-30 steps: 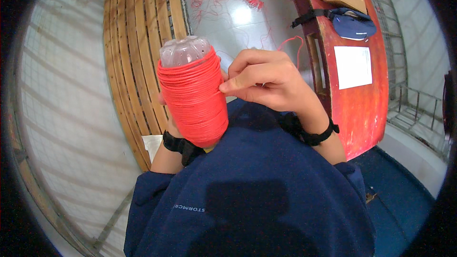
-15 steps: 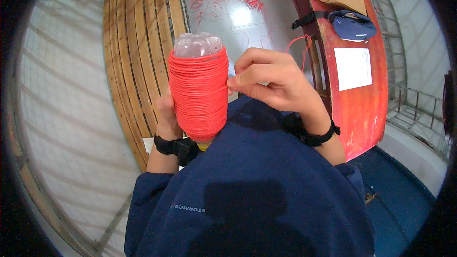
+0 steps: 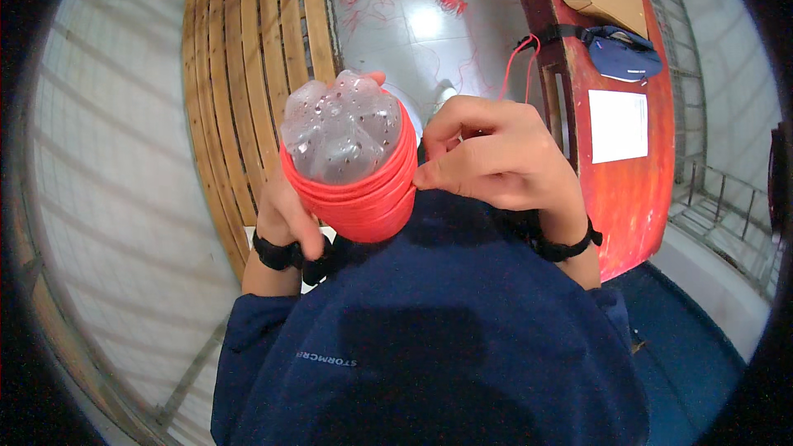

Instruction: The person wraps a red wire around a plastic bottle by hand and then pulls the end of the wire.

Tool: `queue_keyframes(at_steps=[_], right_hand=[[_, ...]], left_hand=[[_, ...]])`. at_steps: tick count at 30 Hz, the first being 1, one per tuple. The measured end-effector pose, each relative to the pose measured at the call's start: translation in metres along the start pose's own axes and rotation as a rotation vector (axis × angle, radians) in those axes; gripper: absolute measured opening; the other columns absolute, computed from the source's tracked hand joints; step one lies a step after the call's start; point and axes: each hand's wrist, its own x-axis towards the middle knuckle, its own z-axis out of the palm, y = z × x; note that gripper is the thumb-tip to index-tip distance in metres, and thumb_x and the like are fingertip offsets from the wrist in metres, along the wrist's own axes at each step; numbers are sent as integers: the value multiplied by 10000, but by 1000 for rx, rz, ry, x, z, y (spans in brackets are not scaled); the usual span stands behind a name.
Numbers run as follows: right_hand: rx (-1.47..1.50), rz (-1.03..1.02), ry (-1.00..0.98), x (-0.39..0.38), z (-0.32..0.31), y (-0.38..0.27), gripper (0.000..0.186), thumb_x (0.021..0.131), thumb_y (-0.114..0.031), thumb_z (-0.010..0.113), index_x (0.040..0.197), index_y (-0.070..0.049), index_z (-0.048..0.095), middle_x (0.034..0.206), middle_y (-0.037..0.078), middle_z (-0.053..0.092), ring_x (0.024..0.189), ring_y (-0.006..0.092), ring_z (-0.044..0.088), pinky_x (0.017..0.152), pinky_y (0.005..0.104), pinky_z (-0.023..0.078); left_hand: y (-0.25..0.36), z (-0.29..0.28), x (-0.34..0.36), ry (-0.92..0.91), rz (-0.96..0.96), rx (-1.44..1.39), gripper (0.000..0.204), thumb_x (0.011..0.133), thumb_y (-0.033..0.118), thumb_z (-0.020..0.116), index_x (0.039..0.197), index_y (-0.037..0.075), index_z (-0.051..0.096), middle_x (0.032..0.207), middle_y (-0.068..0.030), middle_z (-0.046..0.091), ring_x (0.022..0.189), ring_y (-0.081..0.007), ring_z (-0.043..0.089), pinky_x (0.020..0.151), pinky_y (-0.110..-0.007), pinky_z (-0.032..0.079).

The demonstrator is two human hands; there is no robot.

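A clear plastic bottle [image 3: 343,136] is held, seemingly for steadiness, by the left hand [image 3: 282,205], with red cord [image 3: 355,208] pinched at its right by the right hand [image 3: 514,153].

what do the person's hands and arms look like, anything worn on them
The left hand and right hand are bare, without gloves. The left wristband and right wristband are black, each bulkier on its inner side. The plain navy sleeves leave the forearms uncovered.
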Motion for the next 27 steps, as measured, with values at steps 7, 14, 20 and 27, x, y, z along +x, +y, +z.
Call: queue_keyframes(at_steps=[7,14,20,27], right_hand=[[-72,-4,30,5,3,3,157,725,-13,749,875,-38,712,798,92,626,676,224,629,551,310,461],[31,97,-29,-3,3,0,183,795,-13,651,970,-58,677,805,115,658,729,306,655,630,368,505],[171,108,-197,-8,-7,-2,213,812,-27,644,1017,-62,692,837,123,676,730,304,656,630,375,502],[248,118,-366,-10,-12,-12,172,837,-69,649,1004,-59,688,832,121,676,722,303,652,632,371,503]], left_hand=[[-6,-22,-6,16,1,-97,1213,494,355,942,1459,40,277,1448,-135,411,1290,-251,470,1092,-409,378],[5,-9,-6,172,84,300,1318,401,617,916,1423,29,327,1206,-149,569,1140,-288,579,1013,-452,467],[17,0,8,-47,281,373,867,730,561,729,1345,30,427,1152,-188,585,1086,-325,595,955,-460,495],[19,-10,12,-260,139,250,1117,336,208,903,1332,-52,468,1207,-128,618,1090,-206,623,960,-328,491]])
